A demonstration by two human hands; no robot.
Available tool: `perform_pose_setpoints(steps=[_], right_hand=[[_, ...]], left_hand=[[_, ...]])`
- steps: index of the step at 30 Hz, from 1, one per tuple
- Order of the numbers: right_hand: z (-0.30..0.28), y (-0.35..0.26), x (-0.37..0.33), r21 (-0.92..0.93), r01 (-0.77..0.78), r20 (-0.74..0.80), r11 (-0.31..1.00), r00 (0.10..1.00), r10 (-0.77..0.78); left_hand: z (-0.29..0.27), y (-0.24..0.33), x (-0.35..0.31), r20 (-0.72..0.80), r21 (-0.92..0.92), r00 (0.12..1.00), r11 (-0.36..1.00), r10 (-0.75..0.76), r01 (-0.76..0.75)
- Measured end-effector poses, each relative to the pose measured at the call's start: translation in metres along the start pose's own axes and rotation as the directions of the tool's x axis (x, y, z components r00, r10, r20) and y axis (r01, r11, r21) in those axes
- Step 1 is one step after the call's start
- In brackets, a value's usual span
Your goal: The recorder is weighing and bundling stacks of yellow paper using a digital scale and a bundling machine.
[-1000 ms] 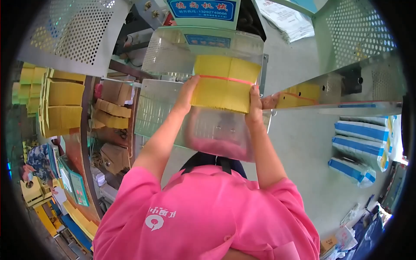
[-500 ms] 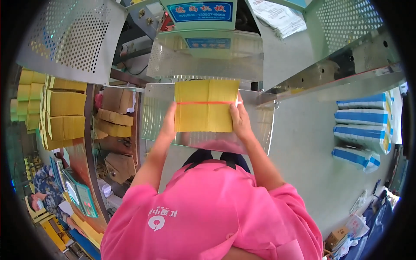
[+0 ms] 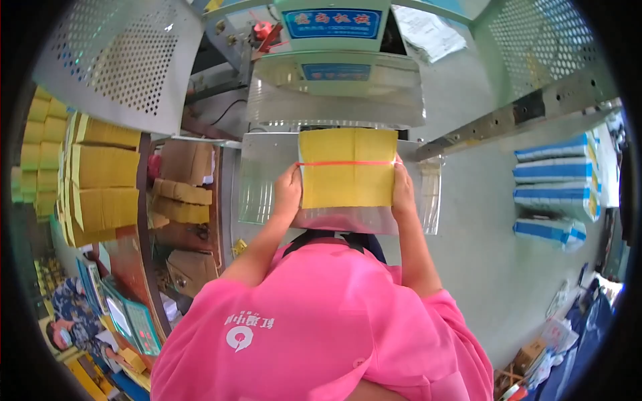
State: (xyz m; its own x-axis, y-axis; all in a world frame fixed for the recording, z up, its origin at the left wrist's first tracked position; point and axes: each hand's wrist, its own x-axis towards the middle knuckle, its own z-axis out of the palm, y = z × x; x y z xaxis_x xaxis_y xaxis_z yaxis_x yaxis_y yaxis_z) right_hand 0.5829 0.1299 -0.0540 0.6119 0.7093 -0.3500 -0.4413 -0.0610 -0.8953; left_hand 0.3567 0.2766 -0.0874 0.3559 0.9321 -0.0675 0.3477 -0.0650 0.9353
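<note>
A stack of yellow paper with a red strap across it lies in front of me, over a shiny metal plate. My left hand grips its left side, and my right hand grips its right side. The fingers of both hands curl partly out of sight around the edges. The strap runs level from side to side, nearer the far edge of the stack. Just beyond it stands the low metal front of a machine.
Perforated metal panels flank the machine. On my left, bundles of yellow paper stand on a reddish-brown table, with a scale nearer me. Another person sits at lower left. Blue-and-white packs are piled on the right floor.
In the view, the yellow stack, my hands and the machine have shifted right. My right hand has moved from the stack's top edge to its side. Both hands still hold the stack.
</note>
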Motion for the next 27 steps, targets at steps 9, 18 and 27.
perform_pose_setpoints(steps=[9, 18, 27], right_hand=[[-0.001, -0.024, -0.023, -0.929, -0.029, -0.147, 0.369, 0.944, -0.297], [-0.037, -0.002, -0.007, -0.017, 0.118, -0.295, 0.993, 0.948, -0.118], [-0.001, 0.037, -0.005, 0.252, 0.212, -0.323, 0.944, 0.938, -0.124]], left_hand=[[-0.021, 0.002, 0.011, 0.218, -0.150, 0.966, 0.973, -0.140, 0.175], [0.000, 0.033, 0.012, 0.423, -0.540, 0.833, 0.639, -0.357, 0.548], [0.023, 0.042, 0.022, 0.506, -0.544, 0.812, 0.622, -0.291, 0.563]])
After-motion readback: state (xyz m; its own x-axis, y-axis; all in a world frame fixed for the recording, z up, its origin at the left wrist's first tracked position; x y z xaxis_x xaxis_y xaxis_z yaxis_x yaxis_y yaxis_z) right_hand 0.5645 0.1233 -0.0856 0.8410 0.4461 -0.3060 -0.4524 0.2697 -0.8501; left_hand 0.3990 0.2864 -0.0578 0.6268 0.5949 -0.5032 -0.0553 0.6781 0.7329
